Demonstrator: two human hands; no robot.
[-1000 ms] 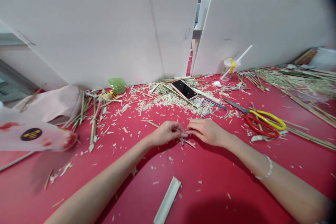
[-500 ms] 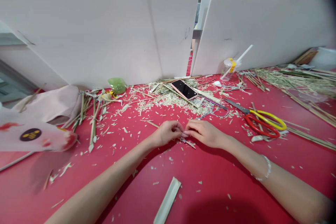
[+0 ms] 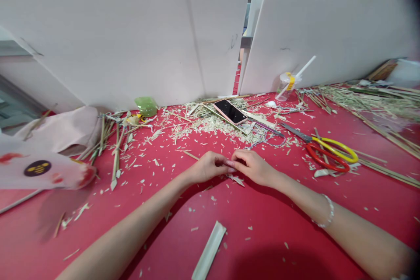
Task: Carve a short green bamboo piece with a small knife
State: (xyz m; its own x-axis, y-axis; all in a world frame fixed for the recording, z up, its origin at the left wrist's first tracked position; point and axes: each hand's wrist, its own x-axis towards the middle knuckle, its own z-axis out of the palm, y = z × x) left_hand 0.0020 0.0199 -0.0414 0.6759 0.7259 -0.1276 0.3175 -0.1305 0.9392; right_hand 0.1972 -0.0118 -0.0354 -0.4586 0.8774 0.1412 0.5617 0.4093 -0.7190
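My left hand (image 3: 211, 166) and my right hand (image 3: 254, 166) meet fingertip to fingertip above the red table (image 3: 183, 232). Both are closed in a pinch. Whatever lies between the fingertips is too small and covered to make out. Just below them shows a pale, pointed sliver (image 3: 237, 180) of plant stem; I cannot tell whether it is held or lies on the table. A thin stick (image 3: 190, 155) pokes out behind my left hand. Nearer to me lies a flat, pale strip (image 3: 210, 249), apart from both hands.
Scissors (image 3: 331, 153) with red and yellow handles lie to the right. Beyond my hands a phone (image 3: 230, 111) rests on shavings. A plastic cup (image 3: 286, 87) with a straw stands before white panels (image 3: 131, 39). Bundled stems (image 3: 116, 157) and a printed bag (image 3: 39, 168) are leftward.
My fingers have shifted very slightly against each other, and my right forearm has moved a little left. The things on the table lie as before.
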